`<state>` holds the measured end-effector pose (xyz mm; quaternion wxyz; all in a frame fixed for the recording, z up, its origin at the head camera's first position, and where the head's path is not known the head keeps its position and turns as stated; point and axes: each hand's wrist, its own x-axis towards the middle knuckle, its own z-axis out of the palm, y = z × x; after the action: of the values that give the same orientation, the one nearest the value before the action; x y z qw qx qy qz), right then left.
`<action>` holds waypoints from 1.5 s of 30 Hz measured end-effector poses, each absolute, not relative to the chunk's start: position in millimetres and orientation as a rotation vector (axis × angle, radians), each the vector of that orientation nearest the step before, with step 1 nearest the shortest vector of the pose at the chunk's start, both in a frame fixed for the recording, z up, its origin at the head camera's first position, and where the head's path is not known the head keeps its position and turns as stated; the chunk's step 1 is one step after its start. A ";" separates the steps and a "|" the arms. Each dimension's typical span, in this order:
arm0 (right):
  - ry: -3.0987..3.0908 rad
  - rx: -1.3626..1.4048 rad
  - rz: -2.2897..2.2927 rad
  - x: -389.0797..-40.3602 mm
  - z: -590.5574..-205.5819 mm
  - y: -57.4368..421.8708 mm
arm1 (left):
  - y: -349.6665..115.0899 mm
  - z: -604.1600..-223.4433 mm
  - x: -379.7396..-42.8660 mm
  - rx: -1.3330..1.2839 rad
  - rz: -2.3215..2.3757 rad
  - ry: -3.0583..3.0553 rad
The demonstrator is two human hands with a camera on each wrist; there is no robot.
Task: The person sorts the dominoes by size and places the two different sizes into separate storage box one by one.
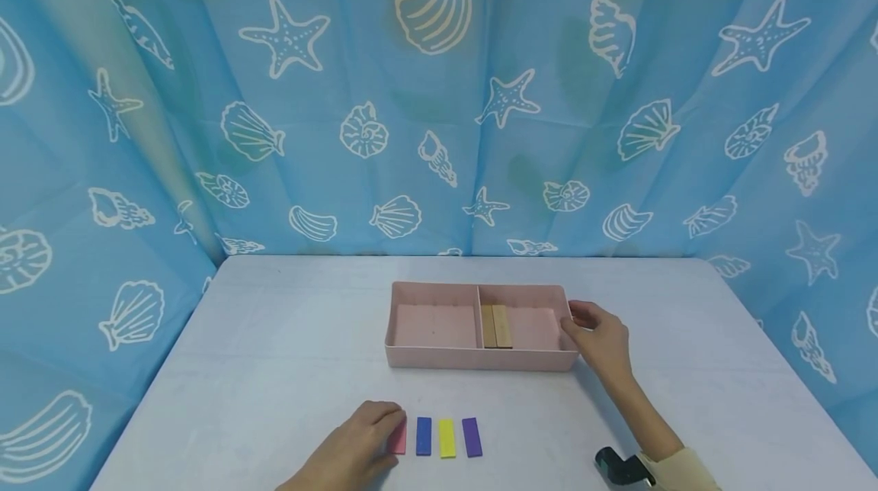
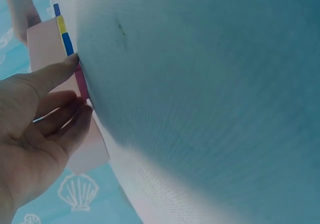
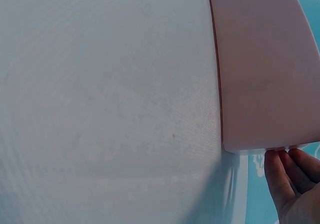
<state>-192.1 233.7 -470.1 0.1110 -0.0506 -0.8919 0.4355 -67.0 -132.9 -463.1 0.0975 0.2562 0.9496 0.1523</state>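
My left hand [image 1: 353, 445] is at the near side of the table, thumb and fingers closed about the two ends of a red block [image 1: 398, 436]. Part of that red block [image 2: 81, 81] shows between the fingers in the left wrist view. To its right, in a row, lie a blue block [image 1: 424, 436], a yellow block [image 1: 447, 438] and a purple block [image 1: 472, 438]. My right hand [image 1: 602, 338] holds the right end wall of a pink divided box [image 1: 432, 357], thumb over the rim. In the right wrist view its fingertips touch the outside of the box [image 3: 265, 83].
Two wooden blocks [image 1: 497, 325] stand side by side against the divider, in the box's right compartment. White cloth covers the table [image 1: 274, 354]. Behind and along both sides hangs a blue curtain [image 1: 439, 94] with shells and starfish. A dark wrist device [image 1: 620, 466] sits at the right sleeve.
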 end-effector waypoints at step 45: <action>-2.586 -0.174 1.387 -189.1 -474.2 233.7 | -134.0 -460.9 -71.7 0.722 0.522 2.839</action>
<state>-189.1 233.7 -474.2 0.1008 -0.0590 -0.8753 0.4693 -71.7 -134.0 -460.9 0.0829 0.2418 0.9508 0.1749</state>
